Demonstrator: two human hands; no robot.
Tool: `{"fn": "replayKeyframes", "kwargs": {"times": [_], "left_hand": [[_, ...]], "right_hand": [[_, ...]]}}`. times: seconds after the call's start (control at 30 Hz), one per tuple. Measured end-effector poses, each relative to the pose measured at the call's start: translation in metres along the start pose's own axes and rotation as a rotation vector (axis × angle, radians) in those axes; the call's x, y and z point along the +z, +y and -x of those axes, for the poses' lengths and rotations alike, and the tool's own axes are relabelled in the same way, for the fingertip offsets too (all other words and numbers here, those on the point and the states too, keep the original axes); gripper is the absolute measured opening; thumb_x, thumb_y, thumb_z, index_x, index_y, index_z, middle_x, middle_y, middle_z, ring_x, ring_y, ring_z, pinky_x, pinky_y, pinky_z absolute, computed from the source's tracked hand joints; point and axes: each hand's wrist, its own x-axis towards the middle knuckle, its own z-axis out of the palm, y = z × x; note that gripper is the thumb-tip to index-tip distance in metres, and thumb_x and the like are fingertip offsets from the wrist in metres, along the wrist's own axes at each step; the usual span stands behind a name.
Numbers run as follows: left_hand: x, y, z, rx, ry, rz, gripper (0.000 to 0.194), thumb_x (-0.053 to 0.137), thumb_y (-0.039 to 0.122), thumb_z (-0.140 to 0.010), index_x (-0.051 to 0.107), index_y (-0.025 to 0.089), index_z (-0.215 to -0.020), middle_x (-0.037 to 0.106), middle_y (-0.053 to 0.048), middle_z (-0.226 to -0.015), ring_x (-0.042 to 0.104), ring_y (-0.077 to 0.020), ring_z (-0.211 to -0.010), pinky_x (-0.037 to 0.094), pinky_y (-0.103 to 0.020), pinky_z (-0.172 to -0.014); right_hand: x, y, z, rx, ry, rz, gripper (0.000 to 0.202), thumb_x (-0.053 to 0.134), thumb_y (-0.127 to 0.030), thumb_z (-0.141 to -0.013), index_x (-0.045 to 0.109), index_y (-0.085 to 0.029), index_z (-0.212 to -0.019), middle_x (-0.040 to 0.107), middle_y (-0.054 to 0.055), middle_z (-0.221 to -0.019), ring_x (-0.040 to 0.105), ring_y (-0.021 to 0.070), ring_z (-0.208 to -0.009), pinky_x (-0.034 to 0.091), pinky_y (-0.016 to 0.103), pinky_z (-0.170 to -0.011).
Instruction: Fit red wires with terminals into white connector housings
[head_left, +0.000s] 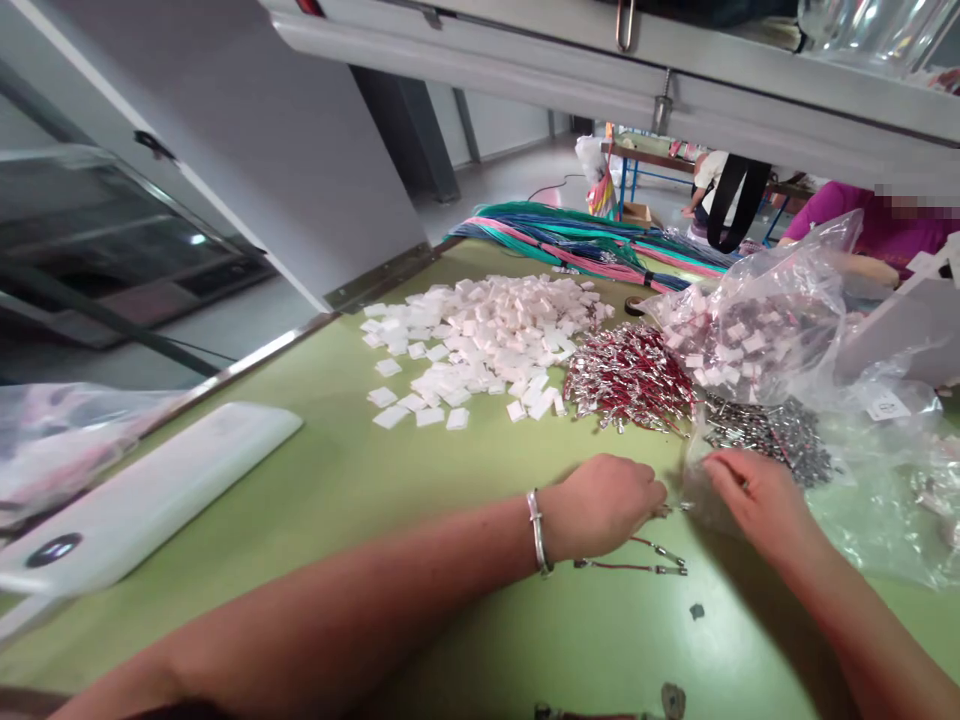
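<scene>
My left hand [604,505], with a silver bangle at the wrist, is closed low over the green table. A small metal end shows by its fingertips, but what the fingers hold is hidden. Just below it lie short red wires with metal terminals [634,567]. My right hand [757,495] is closed in a pinch in front of a pile of small dark metal pieces [772,430]; anything between its fingertips is too small to name. Beyond the hands sits a heap of short red wires with shiny terminals [630,375].
White plastic pieces [480,340] are heaped at the middle back, before a bundle of coloured wires [570,240]. A clear bag of pinkish-white pieces [757,310] stands right. A white panel [165,500] lies left. A shelf edge [525,75] crosses above. A person in purple [847,215] sits beyond.
</scene>
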Motion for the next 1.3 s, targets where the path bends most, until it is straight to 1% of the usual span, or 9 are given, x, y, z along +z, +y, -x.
{"fn": "replayKeyframes", "kwargs": {"times": [0.07,0.17,0.37,0.5,0.67,0.83,1.07,1.17,1.3], "left_hand": [[-0.004,-0.001,0.002,-0.002,0.004,0.087,0.021,0.056,0.033,-0.091,0.063,0.017,-0.079,0.063,-0.004,-0.075,0.054,-0.0152,-0.061,0.033,-0.029,-0.052],[-0.016,-0.003,0.006,0.035,0.008,0.266,0.041,0.052,0.046,-0.093,0.061,0.016,-0.067,0.058,-0.002,-0.063,0.052,-0.0137,-0.058,0.035,-0.027,-0.054],[-0.030,-0.009,0.005,-0.011,-0.075,0.548,0.030,0.047,0.037,-0.092,0.064,0.016,-0.078,0.062,-0.001,-0.070,0.053,-0.0113,-0.063,0.039,-0.023,-0.060],[-0.024,-0.012,-0.001,-0.164,0.023,0.603,0.029,0.041,0.035,-0.093,0.062,0.016,-0.088,0.062,-0.003,-0.077,0.054,-0.0132,-0.069,0.042,-0.025,-0.066],[-0.012,-0.016,-0.004,-0.134,0.039,0.781,0.039,0.028,0.035,-0.098,0.060,0.015,-0.093,0.060,-0.004,-0.080,0.054,-0.0140,-0.074,0.046,-0.026,-0.068],[0.001,-0.012,-0.007,-0.241,0.066,0.756,0.031,0.039,0.030,-0.094,0.065,0.016,-0.083,0.058,0.000,-0.070,0.050,-0.0112,-0.065,0.045,-0.023,-0.062],[0.006,-0.014,-0.007,-0.317,0.061,0.850,0.035,0.042,0.037,-0.093,0.069,0.015,-0.094,0.056,0.000,-0.071,0.046,-0.0089,-0.059,0.043,-0.021,-0.058],[0.002,-0.012,-0.007,-0.335,0.044,0.897,0.034,0.042,0.035,-0.093,0.069,0.015,-0.093,0.053,0.001,-0.068,0.043,-0.0082,-0.056,0.040,-0.020,-0.055],[-0.003,-0.004,-0.007,-0.327,0.035,0.923,0.033,0.041,0.034,-0.093,0.066,0.015,-0.086,0.050,0.003,-0.065,0.038,-0.0076,-0.052,0.036,-0.021,-0.050]], "right_hand": [[-0.007,0.017,-0.008,0.071,0.113,0.182,0.024,0.047,-0.032,-0.090,0.069,-0.020,-0.087,0.069,0.006,-0.088,0.062,0.0192,-0.076,0.043,0.029,-0.068],[-0.006,0.028,-0.016,0.141,0.075,0.439,0.021,0.050,-0.030,-0.092,0.069,-0.021,-0.093,0.065,0.006,-0.096,0.061,0.0186,-0.075,0.039,0.028,-0.059],[0.009,0.013,-0.017,0.088,-0.042,0.729,0.019,0.049,-0.022,-0.094,0.067,-0.018,-0.089,0.062,0.009,-0.097,0.061,0.0215,-0.089,0.036,0.027,-0.056],[0.010,0.010,-0.020,0.065,-0.087,0.803,0.020,0.048,-0.018,-0.094,0.067,-0.015,-0.093,0.062,0.012,-0.095,0.063,0.0231,-0.088,0.040,0.029,-0.057],[0.010,0.009,-0.025,0.087,-0.096,0.781,0.020,0.047,-0.010,-0.091,0.067,-0.013,-0.090,0.063,0.015,-0.094,0.064,0.0250,-0.086,0.043,0.030,-0.060],[0.012,0.009,-0.024,0.118,-0.076,0.736,0.024,0.045,-0.004,-0.087,0.068,-0.010,-0.089,0.065,0.017,-0.092,0.065,0.0260,-0.081,0.045,0.032,-0.062],[0.002,0.029,-0.016,0.105,0.055,0.508,0.030,0.049,-0.018,-0.090,0.065,-0.016,-0.116,0.066,0.013,-0.105,0.065,0.0228,-0.083,0.049,0.034,-0.073],[-0.004,0.027,-0.009,0.125,0.234,0.109,0.031,0.052,-0.030,-0.088,0.067,-0.016,-0.111,0.066,0.009,-0.091,0.063,0.0204,-0.071,0.050,0.035,-0.068],[0.005,0.000,0.000,0.172,0.148,-0.500,0.027,0.056,-0.042,-0.084,0.068,-0.018,-0.090,0.062,0.003,-0.075,0.060,0.0156,-0.058,0.052,0.030,-0.057]]}}
